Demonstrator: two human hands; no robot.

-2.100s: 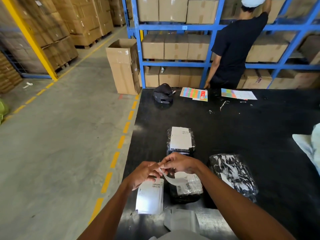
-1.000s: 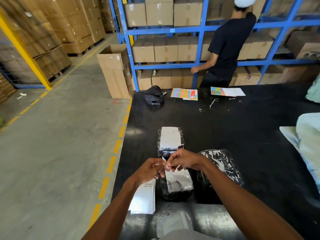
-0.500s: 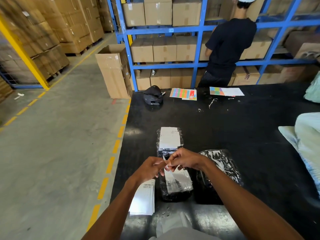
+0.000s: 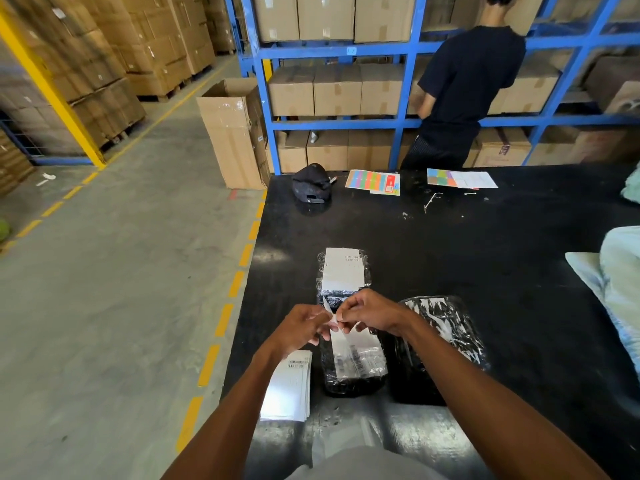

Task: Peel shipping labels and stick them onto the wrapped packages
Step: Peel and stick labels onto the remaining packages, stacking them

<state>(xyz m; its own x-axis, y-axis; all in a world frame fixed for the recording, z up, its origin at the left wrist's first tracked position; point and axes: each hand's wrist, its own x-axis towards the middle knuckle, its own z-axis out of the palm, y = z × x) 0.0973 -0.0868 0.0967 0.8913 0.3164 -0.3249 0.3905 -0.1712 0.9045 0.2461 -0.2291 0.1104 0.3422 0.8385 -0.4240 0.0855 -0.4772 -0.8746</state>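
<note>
Grip: left hand point(image 4: 304, 328) and right hand point(image 4: 371, 311) both pinched top edge of label point(image 4: 349, 344), fingertips meeting. Change: label uncurled, lower end lay on near package point(image 4: 353, 382) at 6 o'clock. Judged: peel underway, sticking pending. Labelled package point(image 4: 343, 271) at 12 o'clock on desk point(image 4: 502, 271).

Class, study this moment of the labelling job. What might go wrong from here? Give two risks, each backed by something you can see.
1. The left hand and right hand pinch the label at one end only; its loose length hangs over a wrapped package and may curl on itself or land crooked.
2. The label stack lies by the table edge under the left forearm; a nudge could knock sheets to the floor.
</note>
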